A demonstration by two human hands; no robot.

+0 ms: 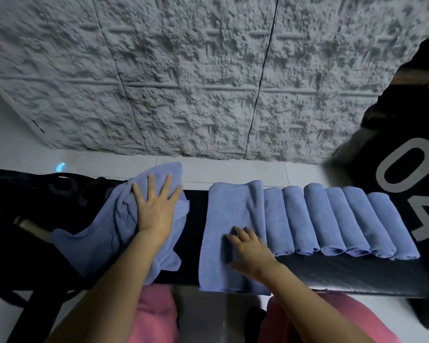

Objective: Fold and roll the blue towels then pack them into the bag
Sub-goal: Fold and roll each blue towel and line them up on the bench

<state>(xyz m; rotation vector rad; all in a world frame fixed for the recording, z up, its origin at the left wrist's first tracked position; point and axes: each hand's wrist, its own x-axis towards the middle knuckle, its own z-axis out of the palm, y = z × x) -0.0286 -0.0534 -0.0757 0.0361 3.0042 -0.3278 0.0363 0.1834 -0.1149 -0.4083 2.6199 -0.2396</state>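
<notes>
Blue folded towel (pixel 223 231), one, lies flat at the tabletop's (pixel 332 273) near edge under your right hand (pixel 250 251), fingers pressing it. Your left hand (pixel 154 206), well apart, rests fingers spread on one crumpled towel (pixel 102 233) beside one black bag (pixel 22 194). Six rolled towels (pixel 320 219) lie touching, right.
</notes>
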